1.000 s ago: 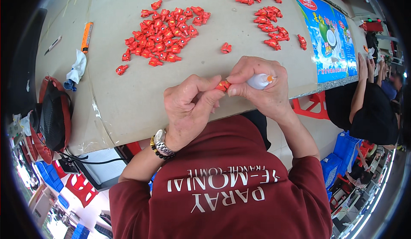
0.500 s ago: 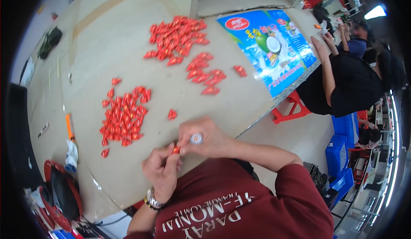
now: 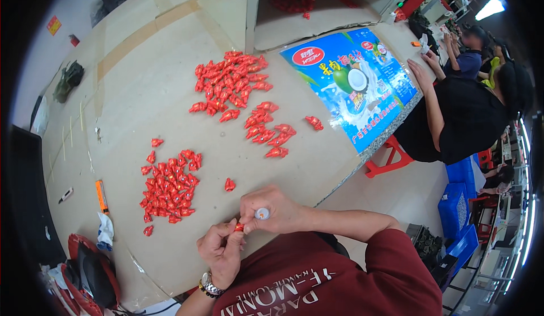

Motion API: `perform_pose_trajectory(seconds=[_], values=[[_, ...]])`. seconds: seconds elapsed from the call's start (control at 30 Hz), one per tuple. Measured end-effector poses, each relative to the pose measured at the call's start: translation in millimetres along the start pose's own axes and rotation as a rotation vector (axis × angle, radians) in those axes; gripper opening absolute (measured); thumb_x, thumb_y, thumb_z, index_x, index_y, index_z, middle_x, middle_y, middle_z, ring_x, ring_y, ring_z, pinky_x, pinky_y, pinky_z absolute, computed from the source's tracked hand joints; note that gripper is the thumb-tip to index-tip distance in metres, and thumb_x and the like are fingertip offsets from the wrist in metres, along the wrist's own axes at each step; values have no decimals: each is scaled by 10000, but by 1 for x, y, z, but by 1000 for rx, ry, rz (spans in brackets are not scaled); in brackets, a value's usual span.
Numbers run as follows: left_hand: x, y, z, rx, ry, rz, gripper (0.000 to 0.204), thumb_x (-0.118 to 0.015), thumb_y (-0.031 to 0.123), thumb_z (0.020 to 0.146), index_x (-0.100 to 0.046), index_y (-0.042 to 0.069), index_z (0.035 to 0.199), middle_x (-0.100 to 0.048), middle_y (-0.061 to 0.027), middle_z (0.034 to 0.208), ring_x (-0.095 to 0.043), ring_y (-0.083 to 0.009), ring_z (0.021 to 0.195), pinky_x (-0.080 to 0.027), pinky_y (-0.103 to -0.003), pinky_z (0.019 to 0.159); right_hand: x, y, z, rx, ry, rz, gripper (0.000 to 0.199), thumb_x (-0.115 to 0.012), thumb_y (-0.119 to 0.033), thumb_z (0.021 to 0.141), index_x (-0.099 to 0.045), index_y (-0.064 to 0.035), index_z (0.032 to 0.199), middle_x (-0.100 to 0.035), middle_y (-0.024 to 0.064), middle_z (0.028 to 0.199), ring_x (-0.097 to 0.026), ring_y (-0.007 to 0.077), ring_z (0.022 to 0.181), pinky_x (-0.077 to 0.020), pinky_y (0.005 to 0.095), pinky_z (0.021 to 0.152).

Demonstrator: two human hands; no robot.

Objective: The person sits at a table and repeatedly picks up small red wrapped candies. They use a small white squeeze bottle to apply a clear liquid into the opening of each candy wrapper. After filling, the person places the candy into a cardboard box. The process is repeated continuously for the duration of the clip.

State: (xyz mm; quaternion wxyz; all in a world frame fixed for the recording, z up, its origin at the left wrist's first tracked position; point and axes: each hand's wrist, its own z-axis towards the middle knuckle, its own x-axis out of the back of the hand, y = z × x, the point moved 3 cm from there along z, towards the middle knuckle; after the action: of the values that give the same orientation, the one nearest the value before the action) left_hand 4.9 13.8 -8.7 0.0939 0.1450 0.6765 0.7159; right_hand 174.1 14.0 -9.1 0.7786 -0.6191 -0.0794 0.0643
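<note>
Head view: at the near edge of the beige table (image 3: pixel 141 106), the left hand (image 3: pixel 222 251) pinches a small red piece (image 3: pixel 239 226) at its tip. The right hand (image 3: pixel 269 209), touching it, is closed around a small white tube (image 3: pixel 261 213). The piece looks light, thin and easily crumpled, best held by fingertips. Loose red piles (image 3: pixel 170 188) lie farther in; no containers hold them.

1. Small red piece (image 3: pixel 239 227): tiny, glossy, pinched between the fingertips of both hands, just off the bench's near edge.
2. White round-ended tool (image 3: pixel 261 213): stubby, pale, its round end facing up, gripped in the right fist right beside the red piece.
</note>
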Motion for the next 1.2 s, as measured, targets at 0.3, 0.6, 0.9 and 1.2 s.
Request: perform_pose_trajectory(seconds=[0.3,0.6,0.9,1.2], values=[[0,4,4,-4,-11,45,25,-645,-21,817,-622,-25,824,-629,-64,636,-571,-74,514,-442,-211,471,0,-3,-5,-78,42,59,129,-749,1,713,-626,4,753,-639,91,728,-600,165,654,-459,277,577],[0,-4,2,-35,35,-9,51,-667,-12,814,-628,-29,842,-653,-63,680,-593,-70,576,-458,-205,517,-2,2,-2,-47,40,8,154,-779,-37,691,-641,-11,755,-638,88,720,-587,150,643,-453,273,554],[0,-3,3,-40,34,-7,55,-669,-14,811,-634,-27,852,-655,-66,699,-579,-65,580,-449,-204,517,-2,0,-1,-36,46,11,159,-781,-38,692,-643,-10,764,-634,97,736,-586,151,650,-457,273,560],[2,-4,4,77,-16,-184,166,-603,51,891,-592,-38,1030,-648,-75,804,-551,-59,569,-444,-186,479,-2,-1,-2,-154,168,133,207,-789,-67,688,-665,0,840,-638,77,771,-589,132,694,-469,254,604]])
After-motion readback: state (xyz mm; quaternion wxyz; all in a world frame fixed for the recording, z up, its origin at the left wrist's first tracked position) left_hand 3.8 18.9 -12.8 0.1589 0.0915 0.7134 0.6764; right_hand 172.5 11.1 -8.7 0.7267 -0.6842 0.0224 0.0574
